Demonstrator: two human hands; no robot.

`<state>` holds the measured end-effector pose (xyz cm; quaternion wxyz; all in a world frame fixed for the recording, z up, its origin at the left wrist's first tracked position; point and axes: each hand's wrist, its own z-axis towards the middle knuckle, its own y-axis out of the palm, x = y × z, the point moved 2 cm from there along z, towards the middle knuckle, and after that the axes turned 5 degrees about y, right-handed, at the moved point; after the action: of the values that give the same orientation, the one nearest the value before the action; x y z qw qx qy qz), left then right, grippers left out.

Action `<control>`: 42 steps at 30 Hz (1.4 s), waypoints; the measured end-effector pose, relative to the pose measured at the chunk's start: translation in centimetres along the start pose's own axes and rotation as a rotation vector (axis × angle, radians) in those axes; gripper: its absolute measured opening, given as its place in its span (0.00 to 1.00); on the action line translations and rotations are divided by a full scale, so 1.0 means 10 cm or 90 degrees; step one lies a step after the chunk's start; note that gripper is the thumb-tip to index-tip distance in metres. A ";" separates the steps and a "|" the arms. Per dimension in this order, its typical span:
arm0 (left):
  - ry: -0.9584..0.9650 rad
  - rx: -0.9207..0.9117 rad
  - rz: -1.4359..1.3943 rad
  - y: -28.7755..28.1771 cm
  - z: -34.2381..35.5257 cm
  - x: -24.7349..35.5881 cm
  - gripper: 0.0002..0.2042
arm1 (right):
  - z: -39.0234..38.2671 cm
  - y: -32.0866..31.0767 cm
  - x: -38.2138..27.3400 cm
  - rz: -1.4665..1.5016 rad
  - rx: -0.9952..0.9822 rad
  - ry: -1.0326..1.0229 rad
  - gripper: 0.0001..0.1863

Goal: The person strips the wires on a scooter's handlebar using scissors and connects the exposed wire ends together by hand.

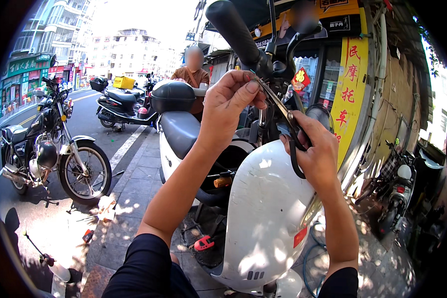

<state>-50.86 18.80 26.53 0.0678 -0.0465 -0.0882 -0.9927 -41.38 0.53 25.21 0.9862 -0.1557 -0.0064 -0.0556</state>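
In front of the handlebar of a white scooter, my right hand grips a pair of scissors by its black handles. The metal blades point up and left, to the fingertips of my left hand. Thumb and fingers of that hand are pinched together beside the blade tips. What they pinch is too small to make out; a thin strand may be there. Just above is the scooter's black handlebar grip. Dark cables and fittings lie behind the scissors, partly hidden by my hands.
A red handheld device lies low beside the scooter. A black motorcycle stands at left, and a parked scooter is farther back. Behind the grey seat is a person in brown. A blue hose runs along the ground at right.
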 end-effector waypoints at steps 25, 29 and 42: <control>-0.004 0.017 0.186 0.06 0.00 0.05 0.06 | 0.03 0.04 0.04 -0.001 0.018 -0.009 0.24; -0.005 0.014 0.173 0.05 0.00 0.04 0.06 | 0.03 0.06 0.04 -0.003 0.019 -0.016 0.24; -0.027 0.020 0.148 0.08 -0.02 0.08 0.07 | 0.01 0.01 -0.01 0.155 -0.087 0.068 0.24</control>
<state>-51.53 17.86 26.58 0.1812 -0.0761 -0.0991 -0.9755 -41.49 0.61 25.23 0.9717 -0.2187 0.0690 0.0558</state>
